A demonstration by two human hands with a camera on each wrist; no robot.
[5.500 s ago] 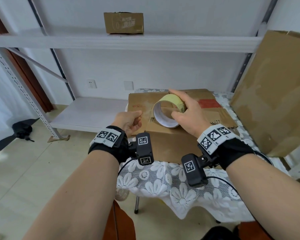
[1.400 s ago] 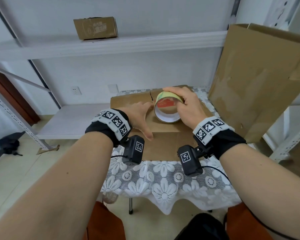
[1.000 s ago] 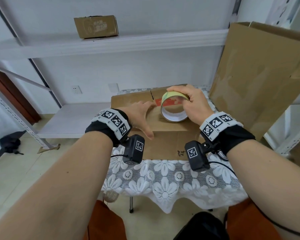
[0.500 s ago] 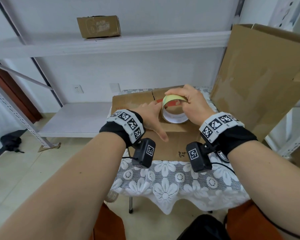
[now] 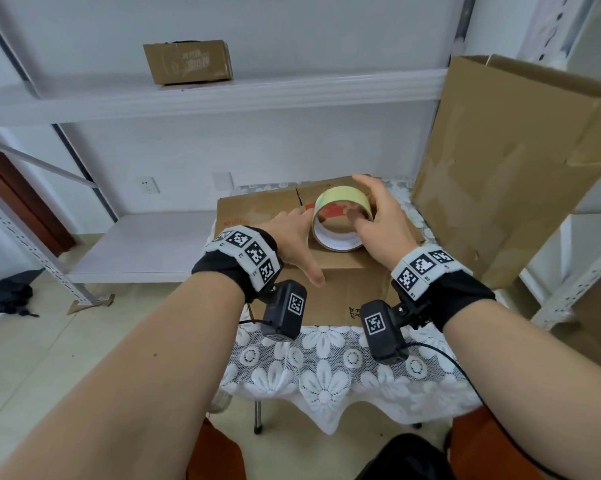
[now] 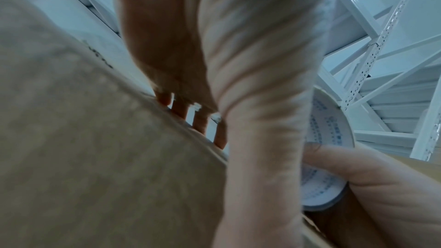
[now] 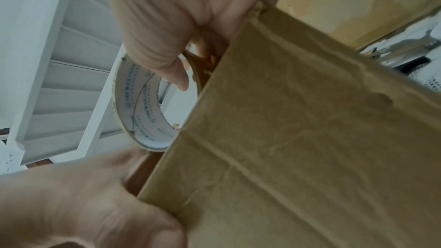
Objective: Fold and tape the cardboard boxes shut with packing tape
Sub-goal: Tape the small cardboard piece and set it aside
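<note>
A brown cardboard box lies on the small table, its top flaps folded down. On its top stands a yellowish tape roll with a white core. My right hand grips the roll's right wall, thumb hooked inside the ring and fingers over the outside. The right wrist view shows that thumb inside the roll at the box edge. My left hand lies flat on the box top just left of the roll, thumb spread toward me. In the left wrist view its straight fingers rest on the cardboard.
A tall open cardboard box stands close on the right. A small box sits on the upper white shelf, and a lower shelf runs left of the table. A lace cloth hangs over the table's front edge.
My left hand has slid right along the box top until it lies against the roll. My right hand has kept the roll and lowered it slightly onto the box.
</note>
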